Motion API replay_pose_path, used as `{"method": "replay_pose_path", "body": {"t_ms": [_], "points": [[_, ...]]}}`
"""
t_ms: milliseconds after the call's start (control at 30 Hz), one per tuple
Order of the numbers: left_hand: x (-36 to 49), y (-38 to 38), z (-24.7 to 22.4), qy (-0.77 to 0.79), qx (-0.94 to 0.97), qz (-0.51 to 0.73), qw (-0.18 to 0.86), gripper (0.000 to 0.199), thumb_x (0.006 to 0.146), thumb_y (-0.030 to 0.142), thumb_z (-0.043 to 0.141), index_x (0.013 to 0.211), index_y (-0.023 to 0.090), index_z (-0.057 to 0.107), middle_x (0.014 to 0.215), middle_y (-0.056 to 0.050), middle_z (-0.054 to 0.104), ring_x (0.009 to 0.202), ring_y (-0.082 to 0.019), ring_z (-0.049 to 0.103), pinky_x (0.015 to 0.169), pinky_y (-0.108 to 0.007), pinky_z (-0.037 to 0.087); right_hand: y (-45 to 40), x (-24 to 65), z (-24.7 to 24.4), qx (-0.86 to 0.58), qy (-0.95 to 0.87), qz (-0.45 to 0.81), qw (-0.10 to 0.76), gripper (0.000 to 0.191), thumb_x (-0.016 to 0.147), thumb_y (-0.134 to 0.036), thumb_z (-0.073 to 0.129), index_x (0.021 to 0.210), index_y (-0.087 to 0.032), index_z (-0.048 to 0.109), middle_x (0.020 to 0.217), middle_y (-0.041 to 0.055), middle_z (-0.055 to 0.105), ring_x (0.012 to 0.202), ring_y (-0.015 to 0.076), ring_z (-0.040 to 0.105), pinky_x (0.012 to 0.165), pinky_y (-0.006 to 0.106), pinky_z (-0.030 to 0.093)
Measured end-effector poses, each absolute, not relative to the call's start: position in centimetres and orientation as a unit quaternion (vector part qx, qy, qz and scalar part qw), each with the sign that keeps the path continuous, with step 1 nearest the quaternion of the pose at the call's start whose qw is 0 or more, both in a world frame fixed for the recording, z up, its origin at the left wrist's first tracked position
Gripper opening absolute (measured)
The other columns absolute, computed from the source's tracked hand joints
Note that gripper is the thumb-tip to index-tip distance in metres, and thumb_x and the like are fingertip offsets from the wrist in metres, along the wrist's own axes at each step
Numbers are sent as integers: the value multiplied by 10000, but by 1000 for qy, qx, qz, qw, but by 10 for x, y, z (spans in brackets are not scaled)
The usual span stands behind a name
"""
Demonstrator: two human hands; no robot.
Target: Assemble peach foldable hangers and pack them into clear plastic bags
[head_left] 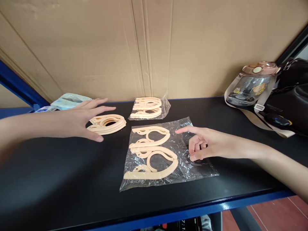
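Left of the clear bag (pixel 186 173), the left hand (pixel 81 120) is spreading empty fingers near loose hangers (pixel 113 129), risking disarray if lowered carelessly. The right hand (pixel 201 141) is half-curling over the bag's right side, hold unclear; tugging could be shifting the bagged hangers (pixel 149 149).

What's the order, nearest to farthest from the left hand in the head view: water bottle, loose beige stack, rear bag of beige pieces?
From the left hand:
1. Loose beige stack: immediately beside it.
2. Rear bag of beige pieces: farther right, back centre.
3. Water bottle: far right, toward the back.
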State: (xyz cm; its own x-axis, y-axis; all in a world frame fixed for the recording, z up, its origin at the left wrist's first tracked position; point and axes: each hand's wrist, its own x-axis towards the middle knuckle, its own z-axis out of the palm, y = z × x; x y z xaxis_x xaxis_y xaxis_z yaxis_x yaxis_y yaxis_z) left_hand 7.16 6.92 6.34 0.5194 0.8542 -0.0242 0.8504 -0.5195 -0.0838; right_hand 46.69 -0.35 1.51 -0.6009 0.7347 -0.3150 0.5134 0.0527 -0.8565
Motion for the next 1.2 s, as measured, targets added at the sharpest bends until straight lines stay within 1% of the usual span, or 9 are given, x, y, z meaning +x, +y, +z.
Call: {"method": "replay_pose_path", "body": {"t_ms": [100, 200, 333, 467, 600, 733, 867, 1067, 1200], "points": [[43, 81, 55, -527, -848, 53, 19, 1073, 618, 907, 364, 1464, 248, 329, 1548, -133, 303, 1342, -394, 384, 1032, -608, 337, -6, 465, 15, -433, -703, 553, 110, 751, 841, -430, 640, 1465, -218, 282, 817, 8, 669, 707, 143, 611, 674, 294, 473], [38, 86, 48, -546, -837, 34, 5, 983, 658, 886, 383, 1434, 283, 385, 1414, -82, 517, 1210, -337, 548, 1012, -562, 399, -5, 465, 14, -439, -699, 548, 139, 775, 840, -474, 632, 1472, -214, 267, 805, 10, 671, 709, 150, 604, 641, 287, 467], [41, 85, 48, -547, -837, 11, -5, 931, 657, 888, 401, 1351, 275, 492, 1311, -43, 607, 1125, -314, 600, 983, -527, 441, -3, 466, 15, -455, -751, 446, 174, 675, 858, -488, 603, 1427, -244, 334, 737, -27, 653, 663, 142, 578, 605, 266, 435], [43, 81, 58, -576, -817, -20, 5, 1020, 572, 949, 380, 1291, 248, 552, 1313, -42, 598, 1151, -337, 566, 986, -533, 426, -1, 468, 18, -484, -786, 320, 213, 555, 879, -493, 568, 1352, -254, 401, 713, -39, 641, 613, 137, 555, 576, 260, 421], [69, 68, 70, -581, -810, -78, -12, 1008, 524, 939, 476, 1270, 266, 554, 1270, -35, 624, 1130, -332, 570, 944, -493, 464, -2, 466, 19, -485, -800, 234, 265, 500, 891, -481, 558, 1322, -255, 445, 805, -4, 656, 651, 146, 580, 583, 270, 452], [126, 43, 61, -504, -851, -148, -15, 827, 680, 767, 585, 1333, 271, 480, 1313, -41, 597, 1128, -310, 587, 927, -422, 496, -9, 459, 21, -427, -846, 82, 309, 505, 896, -460, 566, 1338, -246, 451, 1158, 87, 617, 1000, 228, 597, 824, 365, 500], [183, 16, 44, -407, -899, -165, 4, 708, 784, 588, 631, 1397, 336, 382, 1387, -23, 529, 1158, -294, 575, 941, -423, 498, -16, 452, 21, -370, -883, -13, 289, 706, 834, -543, 620, 1406, -221, 360, 1433, 136, 444, 1303, 315, 424, 1045, 488, 383], [215, 0, 34, -331, -925, -186, 20, 681, 855, 493, 593, 1430, 254, 316, 1421, -61, 487, 1275, -284, 473, 1059, -420, 411, -20, 451, 20, -362, -895, -38, 256, 719, 841, -504, 625, 1422, -222, 308, 1404, 99, 502, 1224, 275, 505, 1018, 438, 413], [204, 7, 31, -337, -926, -169, -10, 658, 923, 509, 492, 1483, 281, 232, 1552, -41, 283, 1406, -266, 293, 1141, -429, 313, -12, 468, 30, -418, -880, -49, 218, 763, 818, -430, 650, 1452, -227, 277, 1358, 87, 536, 1166, 293, 542, 954, 443, 455]]}}
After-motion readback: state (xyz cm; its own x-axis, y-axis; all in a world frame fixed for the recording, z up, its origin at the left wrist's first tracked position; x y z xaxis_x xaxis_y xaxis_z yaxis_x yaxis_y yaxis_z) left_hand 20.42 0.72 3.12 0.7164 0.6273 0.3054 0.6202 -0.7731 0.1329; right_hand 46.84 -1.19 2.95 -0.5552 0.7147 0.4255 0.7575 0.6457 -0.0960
